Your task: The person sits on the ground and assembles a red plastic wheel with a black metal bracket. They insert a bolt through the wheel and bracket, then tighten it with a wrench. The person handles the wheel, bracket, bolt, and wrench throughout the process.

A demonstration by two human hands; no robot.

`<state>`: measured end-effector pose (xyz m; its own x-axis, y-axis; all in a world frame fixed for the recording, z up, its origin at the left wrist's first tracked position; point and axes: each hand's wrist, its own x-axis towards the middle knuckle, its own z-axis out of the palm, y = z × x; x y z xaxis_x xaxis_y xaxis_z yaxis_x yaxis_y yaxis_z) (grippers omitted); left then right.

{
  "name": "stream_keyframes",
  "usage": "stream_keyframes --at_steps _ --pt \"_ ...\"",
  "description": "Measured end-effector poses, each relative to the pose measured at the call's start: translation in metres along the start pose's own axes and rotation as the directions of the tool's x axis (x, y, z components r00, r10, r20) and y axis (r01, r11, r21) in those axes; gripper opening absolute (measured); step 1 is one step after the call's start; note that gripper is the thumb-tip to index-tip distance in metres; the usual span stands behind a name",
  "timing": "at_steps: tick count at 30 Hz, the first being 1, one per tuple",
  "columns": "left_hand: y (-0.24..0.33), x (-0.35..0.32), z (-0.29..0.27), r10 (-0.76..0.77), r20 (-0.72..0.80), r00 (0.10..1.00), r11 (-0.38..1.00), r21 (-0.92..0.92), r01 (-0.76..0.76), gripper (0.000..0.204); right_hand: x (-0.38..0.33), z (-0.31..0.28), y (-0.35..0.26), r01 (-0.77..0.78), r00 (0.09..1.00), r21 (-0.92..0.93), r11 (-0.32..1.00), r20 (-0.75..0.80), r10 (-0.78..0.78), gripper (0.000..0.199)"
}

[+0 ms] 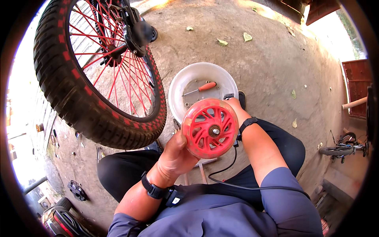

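Observation:
In front of my chest is a small red scooter-type wheel [197, 137], its spoked face turned up and a metal axle end and bearing at its hub. My left hand [175, 150] grips its left edge, thumb along the rim. Behind the wheel's upper right side is my right hand [233, 106], the fingers mostly hidden. A small dark object [228, 96] shows at that hand; what it is I cannot make out. Just beyond the wheel, a round white basin [181, 79] holds a screwdriver [207, 86] with an orange-red handle and several small metal parts.
A large bicycle wheel [106, 104] with red spokes and a knobby tyre stands close at the left. A black cable [252, 188] runs below my right forearm. A black pedal-like part [77, 190] and small tools lie left; a small bicycle [343, 149] is at the far right.

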<state>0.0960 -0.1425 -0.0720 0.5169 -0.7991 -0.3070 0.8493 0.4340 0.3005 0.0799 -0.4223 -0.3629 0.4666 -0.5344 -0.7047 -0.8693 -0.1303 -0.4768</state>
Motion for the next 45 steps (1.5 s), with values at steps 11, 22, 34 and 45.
stream_keyframes --at_steps 11,22,34,45 --pt "0.01 -0.016 0.02 0.023 0.093 0.995 0.998 0.061 -0.028 0.104 -0.142 -0.125 -0.158 0.334 0.883 0.472 0.816 0.146 -0.446 0.032" --pt "0.012 -0.046 0.022 0.06 0.248 0.967 0.997 0.025 -0.068 0.093 -0.383 -0.145 -0.191 0.69 0.534 0.351 0.632 0.342 -0.773 0.088" --pt "0.016 -0.062 0.016 0.057 0.36 0.931 0.996 0.039 -0.076 0.09 -0.412 -0.112 -0.183 0.601 0.585 0.537 0.592 0.209 -0.784 0.076" --pt "0.018 -0.07 0.022 0.027 0.234 0.972 0.988 0.139 -0.061 0.04 -0.406 -0.101 -0.174 0.318 0.578 0.774 0.548 0.3 -0.759 0.071"
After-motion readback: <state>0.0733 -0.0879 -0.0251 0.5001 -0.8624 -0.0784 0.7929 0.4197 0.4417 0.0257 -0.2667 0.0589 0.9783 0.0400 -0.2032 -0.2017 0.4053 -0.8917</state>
